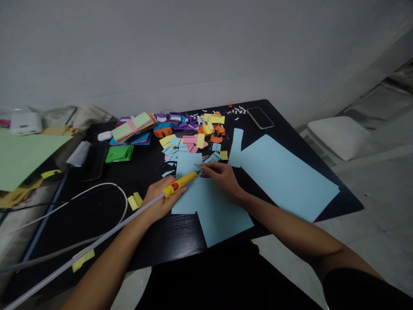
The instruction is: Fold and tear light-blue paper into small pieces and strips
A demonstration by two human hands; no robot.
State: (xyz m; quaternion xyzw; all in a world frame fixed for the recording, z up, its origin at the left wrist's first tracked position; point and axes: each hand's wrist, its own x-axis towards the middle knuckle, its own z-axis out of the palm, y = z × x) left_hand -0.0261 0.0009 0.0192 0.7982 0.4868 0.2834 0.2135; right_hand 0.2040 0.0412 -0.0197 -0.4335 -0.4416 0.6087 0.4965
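Observation:
My left hand (pixel 160 199) is closed around a yellow hot glue gun (pixel 178 184), whose tip points up and to the right. A long whitish glue stick (pixel 100 237) runs out of its back toward the lower left. The fingers of my right hand (pixel 224 180) pinch a small light blue paper piece (pixel 198 168) right at the glue gun's tip. Beneath both hands lie light blue paper sheets (pixel 222 221) on the black table (pixel 167 241). Whether the tip touches the piece I cannot tell.
Cut paper pieces (pixel 193 140) in several colours are heaped beyond my hands. More light blue sheets (pixel 287 176) and a phone (pixel 260 118) lie to the right. Folded paper stacks (pixel 134 128) and a looping white cable (pixel 124 196) are at left. A white stool (pixel 337 131) stands beyond the table.

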